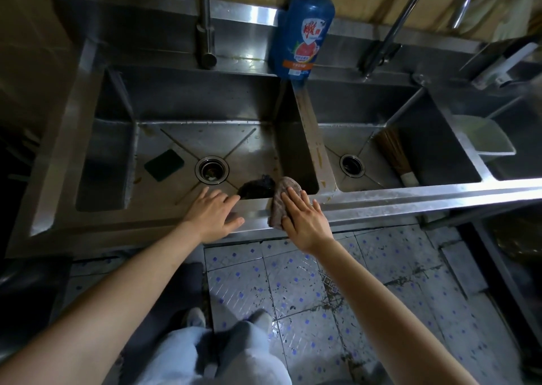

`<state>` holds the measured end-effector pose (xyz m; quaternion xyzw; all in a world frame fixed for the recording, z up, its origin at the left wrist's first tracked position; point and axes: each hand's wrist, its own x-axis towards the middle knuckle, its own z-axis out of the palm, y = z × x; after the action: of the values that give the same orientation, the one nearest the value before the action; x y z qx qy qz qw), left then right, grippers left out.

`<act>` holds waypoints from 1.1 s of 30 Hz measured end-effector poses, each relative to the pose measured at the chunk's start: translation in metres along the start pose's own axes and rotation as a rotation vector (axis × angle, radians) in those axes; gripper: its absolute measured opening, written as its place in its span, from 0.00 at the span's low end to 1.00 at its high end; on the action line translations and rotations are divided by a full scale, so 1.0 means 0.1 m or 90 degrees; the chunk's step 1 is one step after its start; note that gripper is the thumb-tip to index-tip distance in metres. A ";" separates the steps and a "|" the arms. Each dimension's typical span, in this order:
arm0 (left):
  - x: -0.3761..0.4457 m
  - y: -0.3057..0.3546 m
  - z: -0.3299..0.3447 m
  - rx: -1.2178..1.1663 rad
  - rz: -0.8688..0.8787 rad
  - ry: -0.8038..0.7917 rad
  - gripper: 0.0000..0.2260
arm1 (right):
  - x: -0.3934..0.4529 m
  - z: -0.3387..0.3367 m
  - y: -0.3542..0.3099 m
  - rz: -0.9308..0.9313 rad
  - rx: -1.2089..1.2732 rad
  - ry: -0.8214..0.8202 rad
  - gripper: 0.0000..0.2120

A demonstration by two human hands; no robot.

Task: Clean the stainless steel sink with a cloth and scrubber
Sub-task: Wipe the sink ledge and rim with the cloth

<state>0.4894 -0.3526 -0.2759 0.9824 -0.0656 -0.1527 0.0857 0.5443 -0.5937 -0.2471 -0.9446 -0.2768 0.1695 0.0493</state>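
Green scrubber lies flat in the left basin, long axis diagonal. Left hand rests spread on the sink's front rim. Right hand, fingers straight, presses the cloth, draped lengthwise over that rim.

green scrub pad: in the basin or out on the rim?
In. The green scrub pad lies flat on the left basin floor, left of the drain, untouched by either hand.
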 end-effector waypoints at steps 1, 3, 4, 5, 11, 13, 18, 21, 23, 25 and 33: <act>0.00 0.01 -0.01 -0.007 -0.005 0.001 0.37 | 0.00 0.00 0.02 -0.008 -0.003 -0.002 0.31; -0.01 0.04 -0.03 -0.033 -0.031 0.018 0.40 | 0.01 -0.01 0.08 -0.026 -0.007 -0.003 0.32; 0.00 0.06 -0.04 -0.044 -0.042 0.026 0.40 | 0.01 -0.02 0.12 -0.034 -0.007 -0.003 0.34; 0.02 0.09 -0.04 -0.051 -0.048 0.029 0.41 | 0.02 -0.03 0.17 -0.042 -0.009 -0.003 0.35; 0.24 0.38 -0.01 -0.076 -0.092 0.042 0.41 | 0.02 -0.10 0.56 -0.093 -0.022 -0.014 0.34; 0.32 0.53 -0.04 -0.086 -0.105 0.041 0.41 | 0.02 -0.14 0.70 -0.112 -0.026 -0.027 0.34; 0.57 0.90 -0.04 -0.071 -0.119 0.031 0.38 | 0.05 -0.27 0.94 -0.187 -0.044 -0.034 0.35; 0.65 0.98 -0.03 -0.039 -0.131 0.029 0.35 | 0.09 -0.26 1.05 -0.214 -0.038 -0.043 0.35; 0.66 0.99 -0.03 -0.020 -0.138 0.041 0.38 | 0.11 -0.26 1.10 -0.223 -0.026 -0.049 0.35; 0.65 0.99 -0.03 -0.009 -0.143 0.043 0.40 | 0.12 -0.26 1.15 -0.228 -0.027 -0.052 0.35; 0.62 1.02 -0.06 -0.049 -0.166 0.022 0.28 | 0.13 -0.29 1.30 -0.204 -0.053 -0.049 0.31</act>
<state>0.5396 -0.4615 -0.2689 0.9811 0.0696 -0.1481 0.1037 0.6303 -0.6963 -0.2484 -0.8823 -0.4325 0.1842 0.0257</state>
